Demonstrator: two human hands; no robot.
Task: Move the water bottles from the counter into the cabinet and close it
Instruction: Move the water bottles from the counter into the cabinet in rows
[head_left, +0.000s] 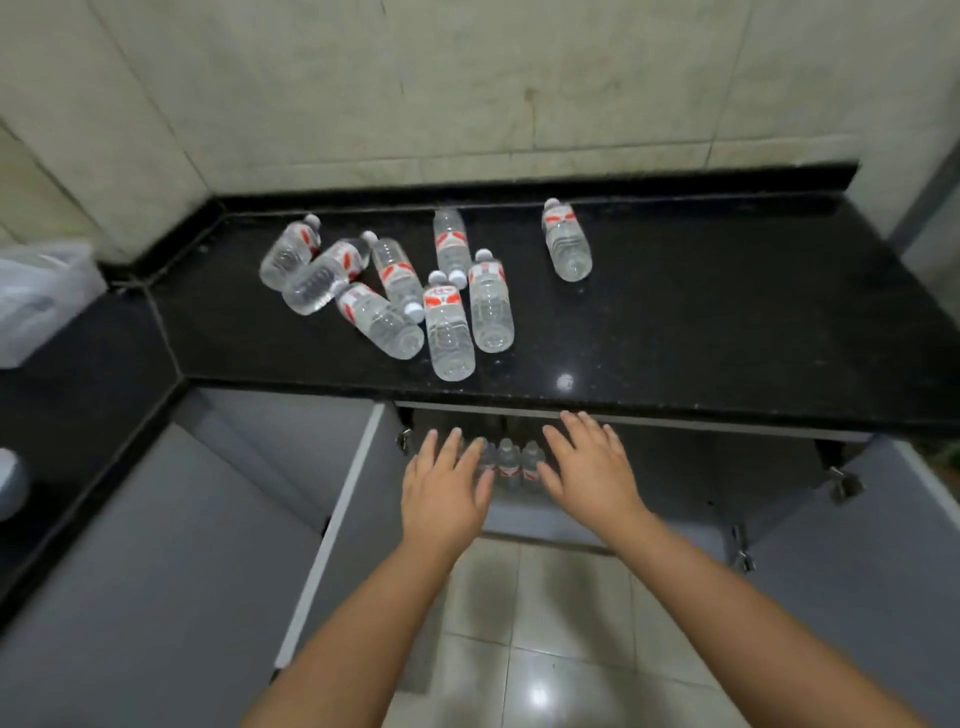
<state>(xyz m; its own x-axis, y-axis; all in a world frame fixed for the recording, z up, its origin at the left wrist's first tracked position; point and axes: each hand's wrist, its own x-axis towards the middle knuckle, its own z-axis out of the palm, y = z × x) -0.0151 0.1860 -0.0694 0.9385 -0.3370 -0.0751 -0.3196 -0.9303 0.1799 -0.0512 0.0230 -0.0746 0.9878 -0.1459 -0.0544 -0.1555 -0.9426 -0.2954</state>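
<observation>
**Empty hands at the open cabinet, eight bottles on the table**

Both hands reach forward below the front edge of the glossy black speckled stone table, palms down and fingers spread wide, holding nothing. The left hand sits at about 7 o'clock from the table's middle; the right hand is just beside it towards 5 o'clock, its fingertips close under the table's edge.

Eight clear plastic water bottles with red-and-white labels and white caps lie on their sides on the table. Seven form a loose cluster towards 10 o'clock, several touching or overlapping. One bottle lies apart at about 1 o'clock, near the black back ledge.

Under the table the grey cabinet stands open, its left door swung out towards 8 o'clock and its right door towards 4 o'clock. Inside, between the two hands, a few more upright bottles of the same kind stand close together; the left hand partly hides them, so their number is unclear.

A white plastic bag rests on the side stretch of table at 9 o'clock. Pale glossy floor tiles show below the arms.
</observation>
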